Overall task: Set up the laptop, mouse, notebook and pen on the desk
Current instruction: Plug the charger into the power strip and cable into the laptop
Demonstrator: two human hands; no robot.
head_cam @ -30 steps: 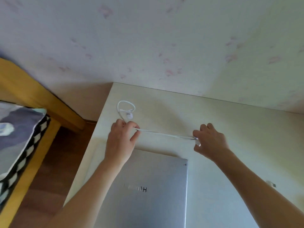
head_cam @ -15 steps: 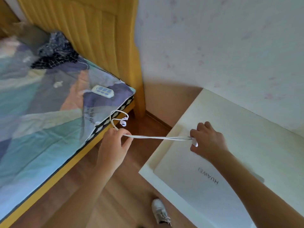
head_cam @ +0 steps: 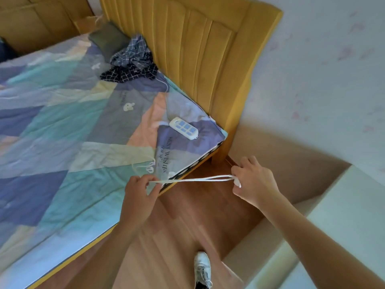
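A white cable is stretched taut between my two hands over the wooden floor. My left hand pinches one end at the bed's edge, and a loose loop with the plug hangs past it over the quilt. My right hand is closed on the other end, folded double, with a white plug showing at the fist. The white desk fills the lower right, blurred. The laptop, mouse, notebook and pen are out of view.
A bed with a patchwork quilt and a yellow padded headboard takes up the left. A white power strip and crumpled dark clothes lie on it. My white shoe stands on the wooden floor.
The view has swung left from the desk and closed laptop to the bed. Both hands carried the taut cable off the desk; it now hangs over the floor and the bed's edge.
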